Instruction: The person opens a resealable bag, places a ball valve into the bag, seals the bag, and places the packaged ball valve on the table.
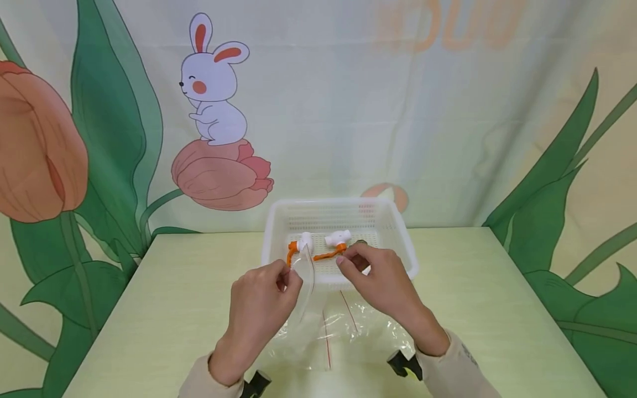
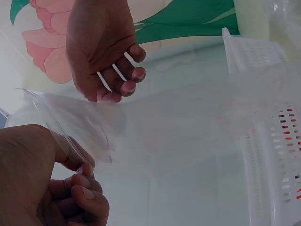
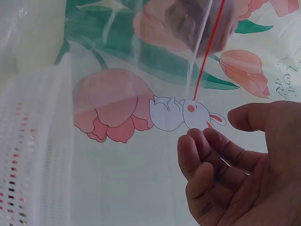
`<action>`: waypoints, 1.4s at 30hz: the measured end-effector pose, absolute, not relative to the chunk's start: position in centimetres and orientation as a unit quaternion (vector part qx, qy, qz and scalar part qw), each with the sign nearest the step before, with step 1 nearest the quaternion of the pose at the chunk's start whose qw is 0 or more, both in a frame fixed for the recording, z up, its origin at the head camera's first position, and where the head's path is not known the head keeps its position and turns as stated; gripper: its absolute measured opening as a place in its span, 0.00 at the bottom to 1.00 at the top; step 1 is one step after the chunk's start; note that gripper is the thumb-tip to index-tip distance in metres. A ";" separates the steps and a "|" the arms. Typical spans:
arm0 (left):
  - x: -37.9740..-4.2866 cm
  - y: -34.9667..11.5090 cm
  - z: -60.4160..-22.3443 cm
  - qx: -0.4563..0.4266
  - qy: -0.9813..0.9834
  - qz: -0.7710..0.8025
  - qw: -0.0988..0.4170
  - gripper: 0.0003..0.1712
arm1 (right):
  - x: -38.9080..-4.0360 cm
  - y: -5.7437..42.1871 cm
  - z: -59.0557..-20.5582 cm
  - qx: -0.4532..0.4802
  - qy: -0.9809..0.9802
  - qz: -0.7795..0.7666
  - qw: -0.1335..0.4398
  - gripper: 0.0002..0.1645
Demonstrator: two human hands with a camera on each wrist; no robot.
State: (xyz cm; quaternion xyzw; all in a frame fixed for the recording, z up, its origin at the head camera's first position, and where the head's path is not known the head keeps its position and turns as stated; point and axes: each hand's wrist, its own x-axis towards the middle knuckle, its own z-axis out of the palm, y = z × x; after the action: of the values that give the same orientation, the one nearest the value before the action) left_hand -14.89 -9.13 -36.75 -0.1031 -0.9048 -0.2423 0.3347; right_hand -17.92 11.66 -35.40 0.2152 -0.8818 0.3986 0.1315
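A clear plastic zip bag (image 2: 174, 127) hangs upright in front of the basket, a thin red line along its seal. My left hand (image 1: 264, 298) pinches the bag's edge between thumb and forefinger. Beside the bag's other side is my right hand (image 1: 383, 276), its thumb apart from the loosely bent fingers and nothing held between them, as the right wrist view shows. Behind the hands, a white plastic valve (image 1: 306, 241) with an orange lever lies in the white basket (image 1: 411, 260). A second such valve (image 1: 338, 237) lies to its right.
More clear zip bags (image 1: 343, 326) with red seal lines lie on the pale green table (image 1: 199, 276) nearer to me than the basket. A small dark object (image 1: 361, 241) sits in the basket, partly hidden by my right hand. A printed curtain (image 1: 328, 110) hangs behind the table.
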 end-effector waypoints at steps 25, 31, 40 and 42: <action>-14.5 -11.9 -33.5 -0.077 -0.903 -0.238 0.349 0.13 | -23.1 15.2 -31.4 0.190 -0.955 0.201 0.102 0.10; -15.1 -12.7 -33.3 -0.072 -0.900 -0.235 0.360 0.12 | -24.9 15.2 -31.4 0.177 -0.968 0.165 0.070 0.14; -15.5 -13.9 -32.9 -0.059 -0.903 -0.228 0.359 0.12 | -27.5 15.1 -32.1 0.166 -0.981 0.098 0.026 0.17; -15.6 -14.2 -32.9 -0.057 -0.904 -0.225 0.359 0.12 | -28.1 14.9 -32.3 0.165 -0.983 0.081 0.011 0.19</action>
State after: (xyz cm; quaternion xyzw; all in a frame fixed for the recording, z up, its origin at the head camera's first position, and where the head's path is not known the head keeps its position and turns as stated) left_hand -15.64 -14.16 -32.92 -0.0575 -0.9039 -0.2252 0.3590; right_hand -28.06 14.93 -32.34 0.1649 -0.9829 0.0813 0.0108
